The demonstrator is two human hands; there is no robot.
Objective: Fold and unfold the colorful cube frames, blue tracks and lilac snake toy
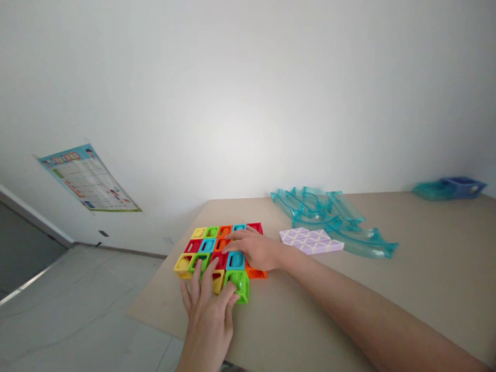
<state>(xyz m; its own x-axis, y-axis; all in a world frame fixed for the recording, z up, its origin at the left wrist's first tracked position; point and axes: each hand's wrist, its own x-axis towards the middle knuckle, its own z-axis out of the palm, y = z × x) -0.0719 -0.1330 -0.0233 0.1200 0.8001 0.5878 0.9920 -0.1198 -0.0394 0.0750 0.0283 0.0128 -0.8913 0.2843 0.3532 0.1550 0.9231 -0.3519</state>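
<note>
At the near side of the multicoloured block panel (pixel 221 257), the left hand (pixel 208 314) is resting with its fingers spread over the blocks and its thumb lying against a green block (pixel 243 285). Across the panel's right part, the right hand (pixel 258 248) is reaching low over several blocks, hiding parts of them. Since both hands are covering their contacts, I cannot tell whether either grip is closing on a block or only touching. The panel is lying on the desk (pixel 437 253), toward its left edge, with the floor (pixel 93 310) showing beyond. The green block and the yellow block (pixel 218 282) beside it are jutting from the near side; a sideways nudge from the left thumb could be turning them askew. Uneven pushing from the two hands could be opening a seam, or sliding the panel toward that left edge. To the right, purple triangle-patterned tiles (pixel 310 241) are lying near the right forearm (pixel 329 294), where a wide sweep could be scattering them. Behind these, translucent teal track pieces (pixel 315 207) are overlapping loosely; a knock could be shifting several together. A blue bin (pixel 465 188) is standing well apart, far right.
</note>
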